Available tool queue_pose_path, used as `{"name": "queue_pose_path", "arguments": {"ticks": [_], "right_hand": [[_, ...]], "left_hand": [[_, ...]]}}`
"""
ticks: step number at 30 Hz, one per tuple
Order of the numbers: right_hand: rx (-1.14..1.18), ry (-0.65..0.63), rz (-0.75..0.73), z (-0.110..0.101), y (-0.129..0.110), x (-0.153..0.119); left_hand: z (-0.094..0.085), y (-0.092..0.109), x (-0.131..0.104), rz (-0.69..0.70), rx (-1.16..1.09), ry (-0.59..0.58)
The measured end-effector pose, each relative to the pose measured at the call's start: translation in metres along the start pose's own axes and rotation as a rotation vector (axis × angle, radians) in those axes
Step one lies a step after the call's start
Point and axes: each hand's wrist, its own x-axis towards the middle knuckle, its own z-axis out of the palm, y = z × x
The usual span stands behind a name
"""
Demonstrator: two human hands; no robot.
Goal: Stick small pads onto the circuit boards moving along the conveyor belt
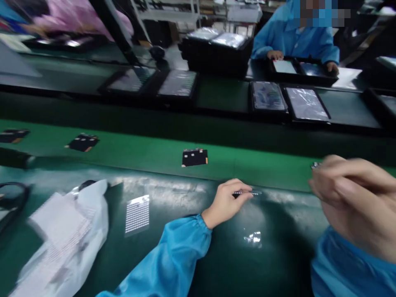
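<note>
My left hand pinches a thin dark strip with white spots, held above the dark green table near the edge of the green belt. Its exact kind does not show. At the right, my right hand is raised and slightly blurred, the fingers curled together in a pinch; whatever is between them is hidden. Just past its knuckles a small piece with metallic parts peeks out, mostly covered by the hand. A black flat circuit board with pale pads lies on the belt beyond my left hand.
More black boards lie along the green belt. A sheet of small white labels and a white plastic bag with sheets lie at left. Clear film is nearby. Black trays and a co-worker in blue are beyond.
</note>
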Motion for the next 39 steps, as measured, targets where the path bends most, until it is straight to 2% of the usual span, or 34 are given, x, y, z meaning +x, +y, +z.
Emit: {"name": "queue_pose_path", "arguments": {"ticks": [3, 8, 11, 14, 16, 18, 22, 25, 27, 29, 31, 33, 37, 39], "right_hand": [[-0.045, 0.045, 0.092, 0.015, -0.001, 0.014], [-0.199, 0.11, 0.062, 0.009, 0.004, 0.016], [-0.263, 0.081, 0.059, 0.01, 0.005, 0.016], [-0.351, 0.03, 0.076, 0.012, 0.021, 0.02], [-0.432, -0.01, 0.086, 0.016, 0.044, 0.028], [-0.495, -0.102, 0.075, 0.026, 0.073, 0.04], [-0.645, -0.517, -0.015, 0.067, 0.124, 0.074], [-0.841, -0.756, -0.055, 0.106, 0.14, 0.092], [-0.95, -0.836, -0.063, 0.126, 0.145, 0.097], [-0.99, -0.859, -0.069, 0.136, 0.148, 0.096], [-0.994, -0.84, -0.065, 0.133, 0.148, 0.095], [-0.989, -0.79, -0.059, 0.114, 0.14, 0.094], [-0.934, -0.624, -0.104, 0.049, 0.102, 0.097], [-0.978, -0.569, -0.104, 0.023, 0.081, 0.1]], "left_hand": [[0.0, 0.001, 0.003, -0.006, -0.012, 0.003], [-0.001, 0.004, 0.004, -0.008, -0.013, -0.016], [-0.001, 0.005, 0.003, -0.008, -0.003, -0.012], [-0.001, 0.004, 0.003, 0.0, 0.01, -0.002], [0.0, 0.003, 0.002, 0.012, 0.01, -0.003], [0.0, 0.003, 0.002, 0.022, 0.004, -0.016], [-0.001, 0.004, 0.0, 0.013, -0.019, -0.034], [-0.001, 0.004, -0.001, 0.0, -0.06, -0.042], [-0.001, 0.003, -0.001, 0.003, -0.086, -0.045], [-0.001, 0.002, 0.0, 0.011, -0.107, -0.05], [-0.001, 0.001, 0.0, 0.015, -0.112, -0.05], [-0.002, 0.001, 0.001, 0.014, -0.099, -0.035], [-0.002, 0.0, 0.002, 0.024, -0.072, -0.016], [-0.002, -0.001, 0.002, 0.035, -0.072, -0.024]]}}
